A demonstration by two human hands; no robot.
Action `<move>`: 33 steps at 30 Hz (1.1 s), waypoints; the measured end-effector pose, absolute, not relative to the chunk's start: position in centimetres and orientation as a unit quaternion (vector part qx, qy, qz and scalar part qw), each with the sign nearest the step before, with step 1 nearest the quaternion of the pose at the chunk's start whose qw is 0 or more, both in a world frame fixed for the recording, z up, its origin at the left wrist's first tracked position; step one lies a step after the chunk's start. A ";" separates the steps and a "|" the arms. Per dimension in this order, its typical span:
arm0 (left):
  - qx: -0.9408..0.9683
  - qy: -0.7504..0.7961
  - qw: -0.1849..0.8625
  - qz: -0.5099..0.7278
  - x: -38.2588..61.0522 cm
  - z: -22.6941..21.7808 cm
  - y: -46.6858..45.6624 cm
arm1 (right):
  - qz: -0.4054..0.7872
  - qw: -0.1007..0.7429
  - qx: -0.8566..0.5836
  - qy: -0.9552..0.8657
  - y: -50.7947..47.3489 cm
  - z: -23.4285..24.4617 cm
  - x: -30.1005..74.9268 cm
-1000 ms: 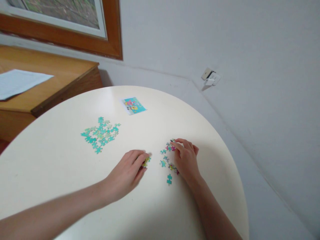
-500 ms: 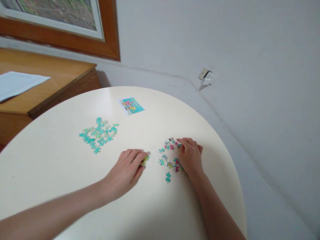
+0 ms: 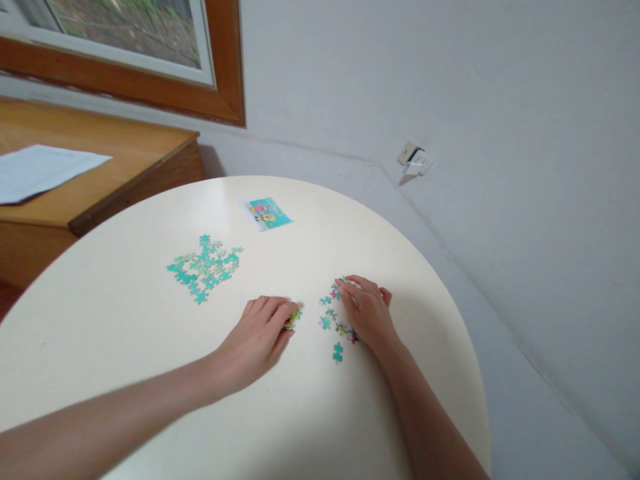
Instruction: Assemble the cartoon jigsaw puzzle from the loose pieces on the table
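My left hand rests on the table with its fingers curled round a small cluster of yellow-green puzzle pieces, partly hidden beneath them. To the right, my right hand lies over a loose group of teal, pink and yellow puzzle pieces. Its fingers are bent, with the tips down among the upper pieces; whatever they grip is too small to make out. One teal puzzle piece lies apart, nearer to me.
A spread of teal and pale puzzle pieces lies left on the round white table. Behind it is a colourful picture card. A wooden cabinet with papers stands at the left, and the wall borders the right side.
My right hand has moved left across the loose pieces, now covering some pink ones. My left hand stays at the yellow-green cluster. The view has shifted slightly.
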State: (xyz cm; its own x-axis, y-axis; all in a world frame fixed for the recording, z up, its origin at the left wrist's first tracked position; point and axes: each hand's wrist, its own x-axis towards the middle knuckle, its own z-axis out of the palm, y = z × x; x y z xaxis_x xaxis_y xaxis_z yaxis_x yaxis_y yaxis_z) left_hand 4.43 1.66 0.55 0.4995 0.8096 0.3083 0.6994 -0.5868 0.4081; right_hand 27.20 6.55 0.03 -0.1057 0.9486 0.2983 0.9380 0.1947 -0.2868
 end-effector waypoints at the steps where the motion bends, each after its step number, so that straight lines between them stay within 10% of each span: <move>1: 0.858 0.440 0.115 0.237 4.4 0.6 1.7 | 0.015 0.209 -0.632 -0.746 6.6 0.1 27.2; 25: 0.896 0.299 0.043 0.326 4.4 1.8 0.9 | -0.007 0.299 -0.581 -0.757 6.6 0.6 28.0; 33: 0.935 0.317 -0.034 0.157 4.7 1.6 -0.2 | 0.011 0.335 -0.681 -0.652 6.5 2.0 30.1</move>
State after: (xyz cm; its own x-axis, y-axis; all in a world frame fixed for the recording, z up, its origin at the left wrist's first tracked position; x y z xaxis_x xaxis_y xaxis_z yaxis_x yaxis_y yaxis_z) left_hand 4.71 -0.16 1.63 0.7496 0.5821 0.3150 0.6037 -0.7964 0.0351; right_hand 30.09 6.46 2.04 0.1508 0.8944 0.4210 0.8794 0.0732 -0.4705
